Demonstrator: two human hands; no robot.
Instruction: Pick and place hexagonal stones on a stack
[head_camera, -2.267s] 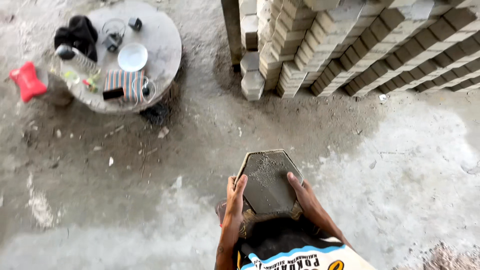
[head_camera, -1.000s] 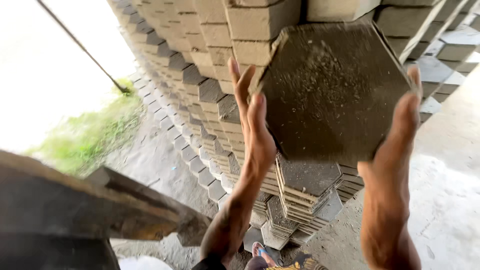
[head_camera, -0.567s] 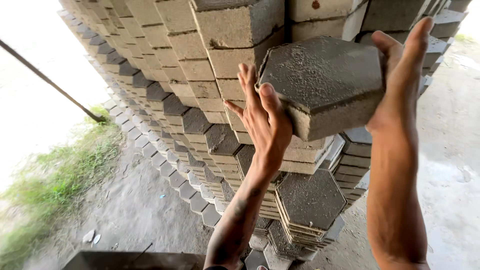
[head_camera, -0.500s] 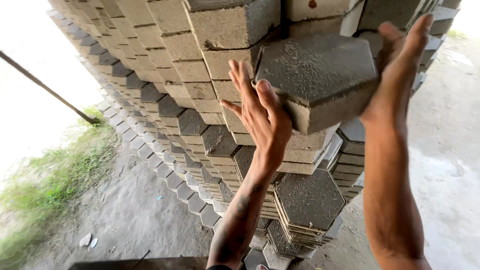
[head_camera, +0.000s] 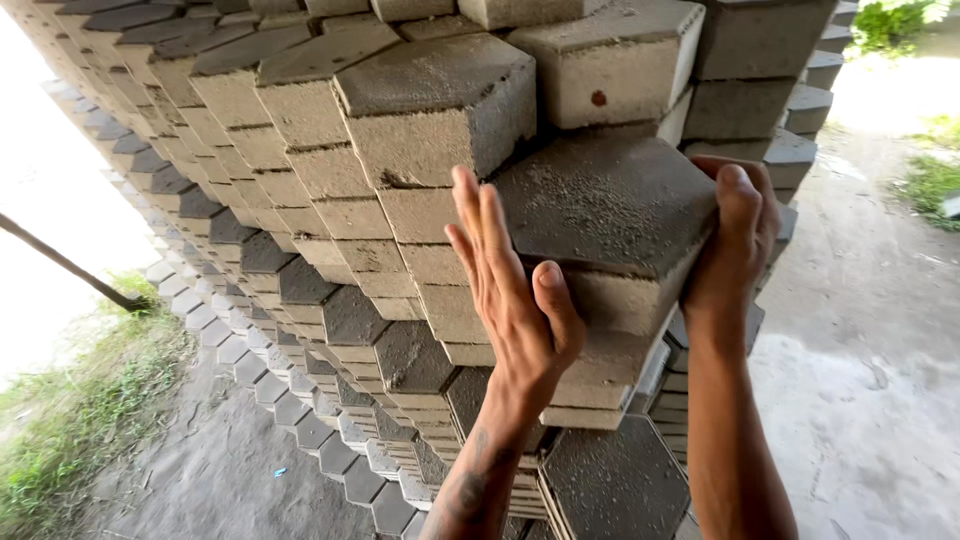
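Concrete paver, hexagonal and grey, sits at frame centre against the stacked pavers; left hand and right hand clasp its two sides with fingers spread.

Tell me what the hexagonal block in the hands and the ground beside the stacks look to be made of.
Hexagonal block: apparently cast concrete, matte grey, with a coarse, sandy, pitted top. Ground: seemingly poured concrete or hardened cement, pale, rough and blotchy, though dust makes this uncertain.
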